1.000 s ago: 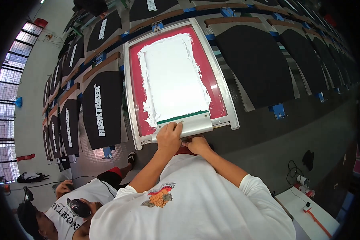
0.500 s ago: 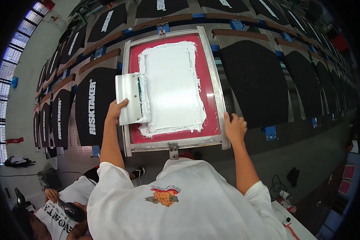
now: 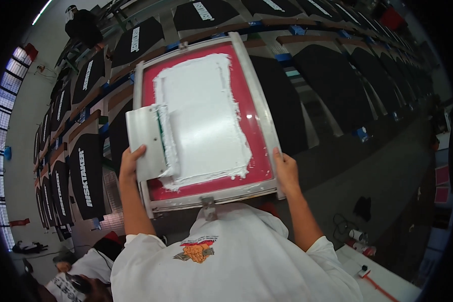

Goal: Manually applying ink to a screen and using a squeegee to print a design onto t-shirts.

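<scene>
A screen printing frame [image 3: 259, 105] with a red mesh border is held in front of me, tilted in the view. White ink [image 3: 199, 116] covers the middle of its mesh in a thick, ridged rectangle. Along its left side lies a wide, pale metal squeegee [image 3: 145, 143], its inner edge in the ink. My left hand [image 3: 131, 163] is closed on the left rail, its thumb against the squeegee's outer edge; its other fingers are hidden. My right hand [image 3: 287, 173] is closed on the right rail near the lower corner, thumb on top.
Black fabric panels lie on boards in rows: printed ones [image 3: 85, 176] at left, plain ones [image 3: 332, 90] at right. Brown bars [image 3: 88, 123] run along the boards' ends. At lower left sits another person [image 3: 85, 272]. A white table [image 3: 377, 282] with an orange cable is at lower right.
The frame has turned anticlockwise and shifted left in view, carrying the squeegee. My right hand, loosely spread at the rail before, is now closed on it. The camera's view has shifted too.
</scene>
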A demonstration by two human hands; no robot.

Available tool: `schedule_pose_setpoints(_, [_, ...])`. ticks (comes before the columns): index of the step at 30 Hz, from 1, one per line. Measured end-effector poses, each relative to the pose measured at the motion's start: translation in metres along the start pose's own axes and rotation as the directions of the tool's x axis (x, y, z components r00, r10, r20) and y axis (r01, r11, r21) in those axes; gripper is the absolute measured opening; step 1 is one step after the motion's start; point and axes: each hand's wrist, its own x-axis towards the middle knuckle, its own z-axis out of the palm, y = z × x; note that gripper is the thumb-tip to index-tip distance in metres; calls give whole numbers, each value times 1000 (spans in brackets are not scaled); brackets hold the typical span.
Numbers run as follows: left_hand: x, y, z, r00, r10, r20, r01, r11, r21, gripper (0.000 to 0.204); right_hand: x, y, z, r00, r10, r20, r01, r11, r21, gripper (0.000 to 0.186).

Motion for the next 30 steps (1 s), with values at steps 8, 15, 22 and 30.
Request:
schedule_pose_setpoints(8, [27,2,144,998,-67,5,67,995,-70,45,85,-8,-114,993,109,-53,-114,988,-103,62])
schedule_pose_setpoints(15, [28,-13,174,996,-81,-49,76,993,-92,45,133,-17,-131,994,112,1,-109,971,-213,59])
schedule_pose_setpoints(22, [50,-13,186,996,-27,-90,27,1000,-1,44,136,2,-130,921,-377,-100,277,813,-512,48])
schedule_pose_setpoints(30, [172,144,290,879,368,304,-395,205,896,40,17,23,-92,714,269,647,69,892,-446,34])
